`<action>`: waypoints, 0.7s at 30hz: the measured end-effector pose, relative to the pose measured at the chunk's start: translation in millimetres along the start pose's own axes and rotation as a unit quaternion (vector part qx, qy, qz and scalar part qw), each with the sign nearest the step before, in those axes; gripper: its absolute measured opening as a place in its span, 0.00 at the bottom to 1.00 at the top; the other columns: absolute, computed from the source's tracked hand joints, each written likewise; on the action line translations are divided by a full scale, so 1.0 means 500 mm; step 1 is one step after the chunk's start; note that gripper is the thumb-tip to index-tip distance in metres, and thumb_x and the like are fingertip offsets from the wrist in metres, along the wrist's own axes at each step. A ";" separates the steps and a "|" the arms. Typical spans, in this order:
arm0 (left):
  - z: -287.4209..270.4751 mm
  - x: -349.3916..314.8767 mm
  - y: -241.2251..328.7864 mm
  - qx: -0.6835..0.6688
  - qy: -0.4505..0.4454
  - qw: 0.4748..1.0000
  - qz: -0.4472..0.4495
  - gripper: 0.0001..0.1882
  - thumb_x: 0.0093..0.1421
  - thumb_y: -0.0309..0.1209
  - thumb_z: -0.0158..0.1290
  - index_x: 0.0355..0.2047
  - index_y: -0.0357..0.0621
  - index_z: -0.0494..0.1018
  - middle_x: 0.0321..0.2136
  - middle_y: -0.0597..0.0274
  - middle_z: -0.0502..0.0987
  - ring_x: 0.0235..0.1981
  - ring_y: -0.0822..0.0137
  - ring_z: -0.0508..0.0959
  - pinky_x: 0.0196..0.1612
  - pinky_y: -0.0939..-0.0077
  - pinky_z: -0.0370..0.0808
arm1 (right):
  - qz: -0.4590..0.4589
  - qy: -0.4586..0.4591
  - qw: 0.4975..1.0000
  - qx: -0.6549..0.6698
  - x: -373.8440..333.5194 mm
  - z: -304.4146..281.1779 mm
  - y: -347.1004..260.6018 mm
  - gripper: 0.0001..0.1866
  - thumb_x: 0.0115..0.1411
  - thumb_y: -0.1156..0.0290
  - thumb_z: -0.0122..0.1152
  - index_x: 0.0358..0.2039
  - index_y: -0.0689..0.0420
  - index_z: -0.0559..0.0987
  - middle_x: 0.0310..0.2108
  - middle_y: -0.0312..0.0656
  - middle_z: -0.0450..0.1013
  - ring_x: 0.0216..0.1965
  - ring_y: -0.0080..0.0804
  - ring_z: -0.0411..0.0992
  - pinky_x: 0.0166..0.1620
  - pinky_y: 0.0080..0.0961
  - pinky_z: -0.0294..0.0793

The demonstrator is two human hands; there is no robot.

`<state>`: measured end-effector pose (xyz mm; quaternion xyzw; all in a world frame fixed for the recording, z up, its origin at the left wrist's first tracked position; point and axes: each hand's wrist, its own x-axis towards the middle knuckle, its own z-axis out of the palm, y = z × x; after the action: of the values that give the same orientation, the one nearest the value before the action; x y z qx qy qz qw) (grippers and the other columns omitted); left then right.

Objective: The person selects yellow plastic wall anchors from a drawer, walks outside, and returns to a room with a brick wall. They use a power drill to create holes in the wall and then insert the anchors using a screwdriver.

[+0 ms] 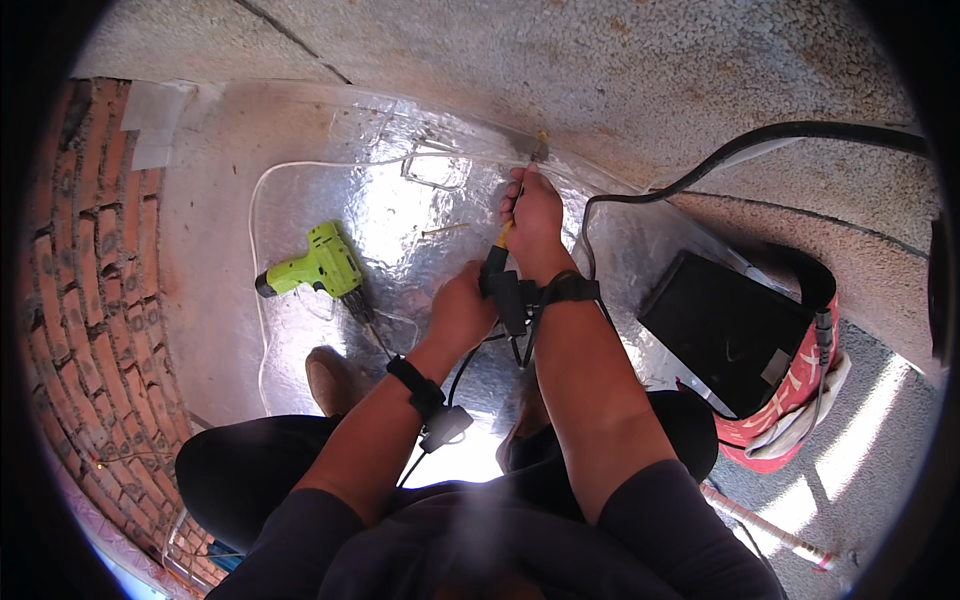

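My right hand (537, 212) is curled closed near the foot of the rough wall. What lies in its fingers is mostly hidden; a thin dark piece shows at them. Just beyond, a small yellowish metal piece (541, 146) is by the wall, next to a thin white cable (330, 163). Below it, my left hand (463, 310) is closed on a yellow-and-black handle (497, 252), whose yellow end reaches up to my right hand. I cannot tell what tool it belongs to. Black straps with small boxes and wires sit on both wrists.
A lime-green cordless drill (322, 262) lies left on the shiny foil sheet (215, 330). A black flat panel (728, 330) rests on a red patterned bag (775, 425) at right. A thick black cable (720, 160) runs along the wall (600, 70). Bricks (100, 300) rise at left.
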<state>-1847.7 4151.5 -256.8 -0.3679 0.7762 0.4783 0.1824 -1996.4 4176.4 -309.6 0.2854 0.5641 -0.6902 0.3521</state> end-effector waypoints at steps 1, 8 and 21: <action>0.016 0.001 -0.023 -0.106 -0.011 0.994 0.021 0.12 0.57 0.26 0.55 0.42 0.40 0.72 0.31 0.64 0.78 0.32 0.70 0.78 0.35 0.75 0.74 | -0.001 -0.013 1.000 -0.007 -0.006 0.006 0.001 0.15 0.69 0.57 0.43 0.33 0.54 0.71 0.19 0.30 0.61 0.17 0.19 0.56 0.19 0.20 0.54; 0.022 0.027 -0.081 -0.491 -0.220 0.840 -0.071 0.14 0.58 0.31 0.55 0.43 0.39 0.71 0.32 0.58 0.79 0.31 0.67 0.79 0.36 0.68 0.74 | 0.010 -0.024 1.000 -0.010 0.006 -0.003 0.001 0.15 0.69 0.56 0.45 0.33 0.54 0.71 0.18 0.30 0.61 0.16 0.19 0.56 0.19 0.20 0.54; 0.017 0.028 -0.074 -0.519 -0.227 0.820 -0.079 0.13 0.59 0.31 0.56 0.43 0.40 0.70 0.29 0.66 0.78 0.30 0.70 0.79 0.33 0.72 0.74 | 0.008 -0.028 0.999 -0.013 0.006 -0.009 0.000 0.15 0.69 0.58 0.45 0.32 0.55 0.71 0.17 0.29 0.60 0.15 0.19 0.55 0.18 0.20 0.54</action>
<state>-1830.1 4143.5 -292.2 -0.3487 0.3184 0.8643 0.1730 -1998.4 4180.4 -312.9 0.2661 0.5608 -0.6874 0.3770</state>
